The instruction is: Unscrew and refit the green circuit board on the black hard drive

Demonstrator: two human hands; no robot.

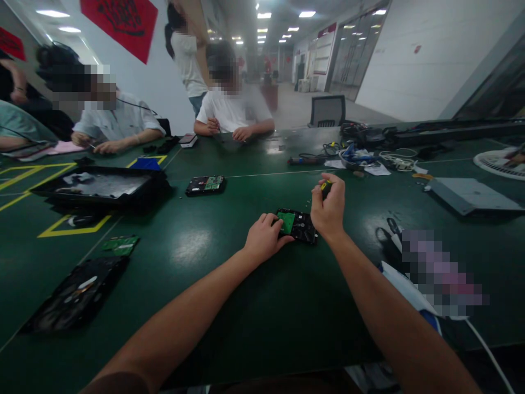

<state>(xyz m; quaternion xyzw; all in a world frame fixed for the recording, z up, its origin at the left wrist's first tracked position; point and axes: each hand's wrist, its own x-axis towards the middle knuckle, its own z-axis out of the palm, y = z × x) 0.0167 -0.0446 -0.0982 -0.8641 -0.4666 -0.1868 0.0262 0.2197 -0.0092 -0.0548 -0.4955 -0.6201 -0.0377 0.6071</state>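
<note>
Hard drive (302, 227) in hand, dark-cased, lies on the green tabletop (287, 317) before the person, between the two hands. Toward the left stands a black tray (98, 201), its contents too blurred to name; well to the right sits a grey metal box (478, 194). Near the left edge lies a black drive casing (82, 293), its visible face showing no circuit board, while a loose green circuit board (121, 245) lies just beside its far end. Farther back, well apart from the hands, a second hard drive (205, 185) has its own green board in place.

The left hand (262, 236) closes over the left end of the nearer drive, fingers on the green board side and thumb along the near edge. The right hand (331, 202) is curled tight around what looks like a screwdriver (326, 189), judged by its yellow-and-black handle; its tip is hidden behind the hand. Small specks, probably screws (307, 202), lie just beyond the drive.

The work on this drive seems partway: some screws appear out, yet its attached board (287, 222) sits on the casing. How many fasteners remain cannot be told.
</note>
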